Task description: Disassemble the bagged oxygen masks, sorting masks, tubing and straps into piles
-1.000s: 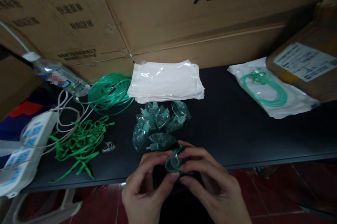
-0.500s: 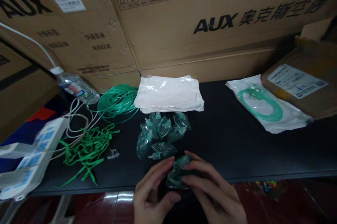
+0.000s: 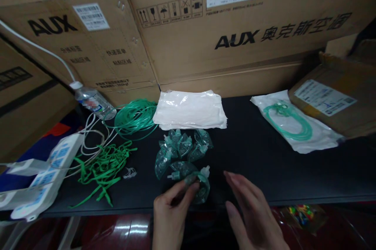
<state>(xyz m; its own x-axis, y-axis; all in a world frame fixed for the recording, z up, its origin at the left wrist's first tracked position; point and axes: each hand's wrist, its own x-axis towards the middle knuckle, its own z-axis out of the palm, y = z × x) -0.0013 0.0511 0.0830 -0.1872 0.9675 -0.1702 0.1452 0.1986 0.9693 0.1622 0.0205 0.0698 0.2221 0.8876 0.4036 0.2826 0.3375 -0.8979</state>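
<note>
We note AUX cartons stacked at 12 o'clock behind the black table. A stack of white bags lies at centre, a bagged green tube at 2 o'clock, a tubing coil and green straps at 9 o'clock. A pile of masks sits just below the bags. Our left hand pinches one green mask between thumb and fingertips at the table's near edge, 6 o'clock. Our right hand hovers just beside it, fingers extended, loosely together, holding nothing.
</note>
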